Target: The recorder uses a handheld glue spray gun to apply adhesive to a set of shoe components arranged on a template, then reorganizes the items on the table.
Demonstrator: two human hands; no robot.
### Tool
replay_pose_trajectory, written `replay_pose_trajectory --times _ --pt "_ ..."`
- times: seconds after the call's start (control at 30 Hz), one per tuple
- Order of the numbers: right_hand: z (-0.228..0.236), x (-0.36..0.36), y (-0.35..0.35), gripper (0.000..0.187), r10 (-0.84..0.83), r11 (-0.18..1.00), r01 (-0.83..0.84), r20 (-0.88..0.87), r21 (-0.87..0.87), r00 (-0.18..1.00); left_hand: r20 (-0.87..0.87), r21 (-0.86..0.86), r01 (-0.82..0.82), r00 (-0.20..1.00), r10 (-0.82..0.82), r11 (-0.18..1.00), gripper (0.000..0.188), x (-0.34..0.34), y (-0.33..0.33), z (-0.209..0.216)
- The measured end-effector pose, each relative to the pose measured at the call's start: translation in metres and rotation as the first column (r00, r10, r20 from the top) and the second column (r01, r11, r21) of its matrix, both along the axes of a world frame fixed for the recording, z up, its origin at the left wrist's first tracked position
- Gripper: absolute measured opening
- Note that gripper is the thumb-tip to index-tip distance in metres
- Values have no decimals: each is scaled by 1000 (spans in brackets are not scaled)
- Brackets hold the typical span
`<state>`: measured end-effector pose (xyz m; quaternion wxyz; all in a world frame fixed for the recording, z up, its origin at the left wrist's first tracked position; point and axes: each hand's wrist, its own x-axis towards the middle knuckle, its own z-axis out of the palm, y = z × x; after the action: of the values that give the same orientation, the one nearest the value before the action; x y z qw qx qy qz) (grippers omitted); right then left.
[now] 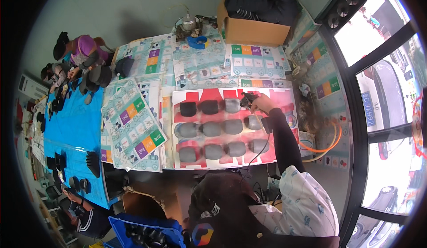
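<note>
My right hand [264, 105] reaches over the far right of a red-and-white board [224, 164], its fingers closed around a small dark spray gun [248, 99]. Below the gun sit rows of rounded, cap-shaped pieces. Two in the far row, such as the left piece [188, 109], look black. Beside the gun, a lighter piece [231, 105] has a greyish top. The middle-row piece [233, 126] and the others nearer me are dull grey. My wrist partly covers a grey piece [253, 122] at the right. My left hand is out of sight.
Printed sheets [133, 123] cover the table on the left. At the back stand a cardboard box [253, 32] with dark cloth, a blue tape roll [198, 42] and a metal pot [189, 23]. An orange hose [329, 148] loops at right. People work at a blue table [71, 123].
</note>
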<state>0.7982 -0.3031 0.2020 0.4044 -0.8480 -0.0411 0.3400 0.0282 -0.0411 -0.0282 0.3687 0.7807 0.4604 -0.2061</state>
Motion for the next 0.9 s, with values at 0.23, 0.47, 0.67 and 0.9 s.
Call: replay_pose_trajectory --times 0.23,0.47,0.67,0.9 --pt "35 -92 35 33 88 993 -61 308 -97 947 162 -439 -281 909 384 853 33 -18 67 -20" --pt "44 -120 122 40 268 963 -260 422 -78 866 68 -598 -547 693 717 586 23 -41 103 -14" --pt "15 -99 144 24 297 955 -230 560 -189 773 273 -596 -401 714 645 696 23 -66 84 -24" --pt "-10 -66 142 32 244 969 -178 576 -169 780 161 -430 -413 840 518 803 20 -55 41 -20"
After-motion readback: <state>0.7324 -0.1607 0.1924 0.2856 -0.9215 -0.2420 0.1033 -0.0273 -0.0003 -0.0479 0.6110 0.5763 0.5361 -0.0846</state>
